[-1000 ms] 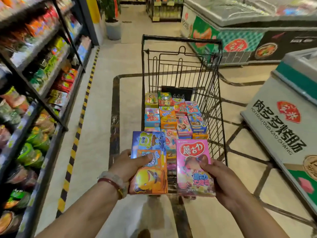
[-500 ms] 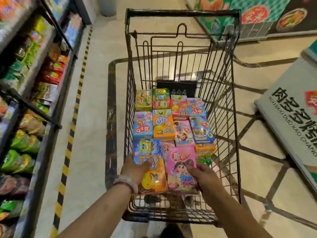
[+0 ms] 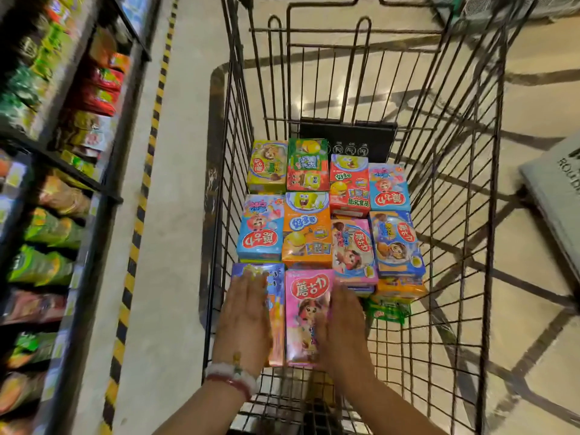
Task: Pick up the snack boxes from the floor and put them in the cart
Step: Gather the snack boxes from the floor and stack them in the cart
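Both hands lie flat with straight fingers on the two nearest boxes, neither one curled round anything. The left hand rests on the blue box, which lies flat on the cart floor against the left wall; a beaded bracelet sits on that wrist. The right hand rests on the pink box, touching the blue one's right side. Both hands are blurred, so finer finger placement cannot be told.

Just right of the pink box a green pack lies low, partly under an orange pack. Beyond the hands, more snack boxes fill the cart in tight rows, edges touching: a light-blue box, an orange box, a pale pink box and a blue-rimmed box. Behind those stand a yellow box, a green box, a red box and another light-blue one. A black panel closes the far end.

Left of the cart runs a striped floor line and shelves of snack bags.
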Action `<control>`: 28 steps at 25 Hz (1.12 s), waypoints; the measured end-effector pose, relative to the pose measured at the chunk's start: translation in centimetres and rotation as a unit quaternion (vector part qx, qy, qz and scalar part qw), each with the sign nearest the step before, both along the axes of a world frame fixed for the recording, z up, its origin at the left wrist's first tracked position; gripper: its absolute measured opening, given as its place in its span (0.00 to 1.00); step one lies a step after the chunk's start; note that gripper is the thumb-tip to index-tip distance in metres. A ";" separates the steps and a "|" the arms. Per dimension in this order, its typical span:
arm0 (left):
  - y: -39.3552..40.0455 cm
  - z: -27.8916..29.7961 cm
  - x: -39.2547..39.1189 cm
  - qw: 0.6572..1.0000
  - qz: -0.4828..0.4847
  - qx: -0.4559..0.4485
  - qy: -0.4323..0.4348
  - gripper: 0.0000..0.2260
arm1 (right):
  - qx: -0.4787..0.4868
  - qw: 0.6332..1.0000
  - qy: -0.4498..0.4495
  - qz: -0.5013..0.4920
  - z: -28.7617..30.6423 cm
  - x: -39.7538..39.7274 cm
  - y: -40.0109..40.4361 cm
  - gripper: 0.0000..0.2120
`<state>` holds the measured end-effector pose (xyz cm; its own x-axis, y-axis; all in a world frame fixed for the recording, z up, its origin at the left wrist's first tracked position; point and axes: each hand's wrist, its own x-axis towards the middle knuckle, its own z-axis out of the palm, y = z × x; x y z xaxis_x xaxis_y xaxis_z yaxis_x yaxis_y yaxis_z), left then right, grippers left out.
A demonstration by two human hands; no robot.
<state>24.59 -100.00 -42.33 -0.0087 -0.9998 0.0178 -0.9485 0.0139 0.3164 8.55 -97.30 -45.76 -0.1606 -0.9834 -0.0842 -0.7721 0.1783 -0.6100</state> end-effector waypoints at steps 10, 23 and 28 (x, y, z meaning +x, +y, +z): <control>-2.7 1.8 0.1 0.979 -0.059 0.174 -0.083 0.28 | -0.043 0.961 0.177 0.207 -0.6 2.1 -2.8 0.25; -1.5 11.5 5.2 0.984 -0.164 0.073 0.000 0.23 | 0.039 0.930 0.194 0.311 10.9 2.6 -4.5 0.28; 4.9 24.6 15.4 0.993 -0.113 -0.025 -0.037 0.36 | -0.117 0.897 0.204 0.376 24.4 7.7 -2.4 0.29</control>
